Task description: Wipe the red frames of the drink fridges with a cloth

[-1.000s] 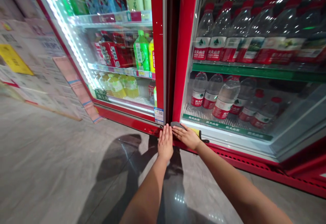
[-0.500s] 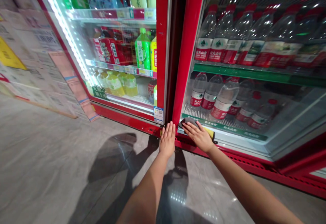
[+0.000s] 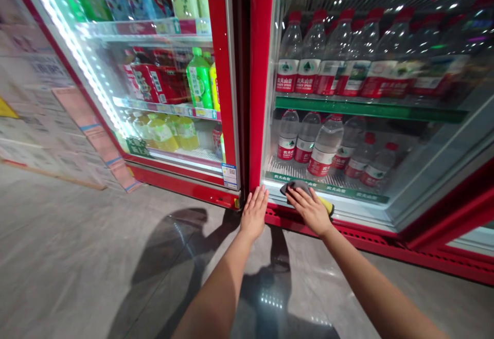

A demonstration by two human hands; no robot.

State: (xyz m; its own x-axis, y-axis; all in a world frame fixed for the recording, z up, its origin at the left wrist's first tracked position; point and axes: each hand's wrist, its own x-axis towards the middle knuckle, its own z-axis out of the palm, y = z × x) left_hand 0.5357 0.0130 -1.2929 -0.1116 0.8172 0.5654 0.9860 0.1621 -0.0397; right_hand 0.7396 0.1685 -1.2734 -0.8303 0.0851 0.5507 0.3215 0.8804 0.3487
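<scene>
My left hand (image 3: pixel 254 210) lies with its fingers straight and held near each other against the lower left corner of the right-hand fridge's red frame (image 3: pixel 259 138). Beneath my right hand (image 3: pixel 312 210) is a grey cloth (image 3: pixel 297 186) with a yellow part showing past the hand's right side. The right palm and fingers press it against the white bottom ledge (image 3: pixel 363 209) of that fridge. Just above the ledge, a green strip with white lettering (image 3: pixel 335 190) runs along the bottom shelf. Behind it stand several red-labelled water bottles (image 3: pixel 323 151).
A second fridge with a red frame (image 3: pixel 224 87) stands to the left, holding green, red and yellow drinks. Stacked cartons (image 3: pixel 42 123) line the far left. Grey floor (image 3: pixel 77 256) spreads below, with my shadow on it. Red vented trim (image 3: pixel 370 241) edges the right-hand fridge's base.
My right hand and the cloth have slid rightward along the fridge's bottom ledge. My left hand stays at the frame corner. The view has turned slightly right.
</scene>
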